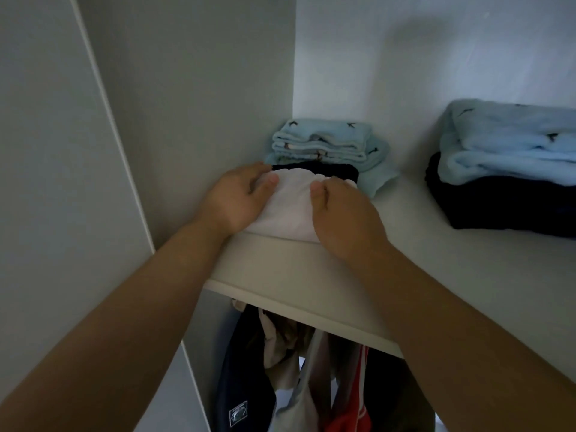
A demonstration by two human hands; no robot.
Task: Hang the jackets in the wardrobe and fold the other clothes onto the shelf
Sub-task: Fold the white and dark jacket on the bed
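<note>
A folded white cloth garment [288, 210] lies at the left end of the pale wardrobe shelf [408, 226], close to the front edge and just beside the grey side wall [187, 88]. Both bare hands grasp it. The left hand [240, 198] clasps its 9 o'clock side with the thumb laid on top. The right hand [343, 216] takes the 3 o'clock side, thumb on top and fingers curled over the far corner. Touching the white garment at its 12 o'clock edge is a folded black garment [324, 169]. Behind that, in the back corner, sits a stack of folded light-blue fleece printed with small dark bird-like motifs [324, 138]. At 3 o'clock in the view, well apart from these, another light-blue fleece piece with the same motifs [511, 141] rests on a folded dark navy garment [498, 207]. Below the shelf, at 6 o'clock, jackets hang side by side: a navy jacket [243, 369] with a small white-bordered patch [238, 413] whose writing is too small to read, a beige jacket [280, 347], a grey one [305, 394] and a red one with white stripes [352, 403].
</note>
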